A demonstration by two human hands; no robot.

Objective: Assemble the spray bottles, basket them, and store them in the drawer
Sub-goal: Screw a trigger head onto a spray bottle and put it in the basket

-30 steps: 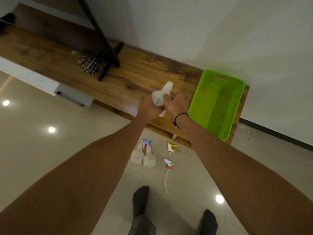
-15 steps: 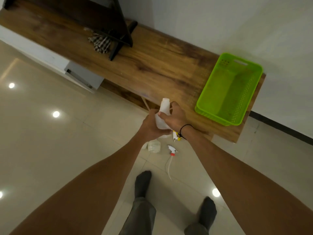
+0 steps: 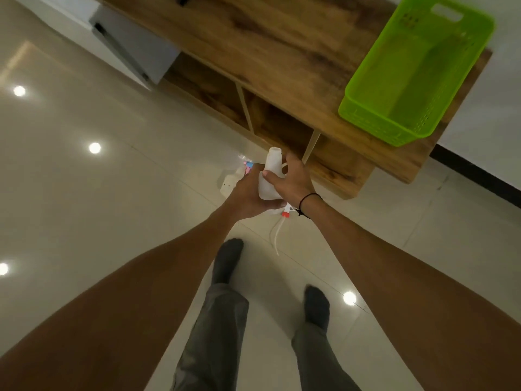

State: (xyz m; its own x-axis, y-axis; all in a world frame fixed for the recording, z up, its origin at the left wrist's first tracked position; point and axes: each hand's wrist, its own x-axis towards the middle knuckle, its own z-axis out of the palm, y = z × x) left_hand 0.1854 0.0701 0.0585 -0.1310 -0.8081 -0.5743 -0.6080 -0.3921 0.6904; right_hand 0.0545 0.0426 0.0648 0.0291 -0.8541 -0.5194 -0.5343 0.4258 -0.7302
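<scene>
Both hands hold a white capless bottle [image 3: 269, 176] upright over the floor, its open neck pointing up. My left hand [image 3: 249, 194] wraps its lower body, and my right hand [image 3: 293, 182] grips its side with the thumb across the front. Just below the hands a spray head with a red collar [image 3: 285, 214] and a long white tube lies on the tiles. Other bottles with pink and blue spray heads [image 3: 239, 176] lie on the floor behind my left hand, mostly hidden. A lime green basket [image 3: 366, 108] stands empty on the wooden bench [image 3: 282, 52].
The bench has open shelving underneath [image 3: 276, 119] and ends near a white wall at right. A grey drawer unit [image 3: 135, 46] stands at the upper left. My two feet in dark socks [image 3: 228, 258] stand on glossy tiles.
The bottle and both hands have come down from above the bench top to in front of the bench, low over the floor. The view has tilted down and moved closer.
</scene>
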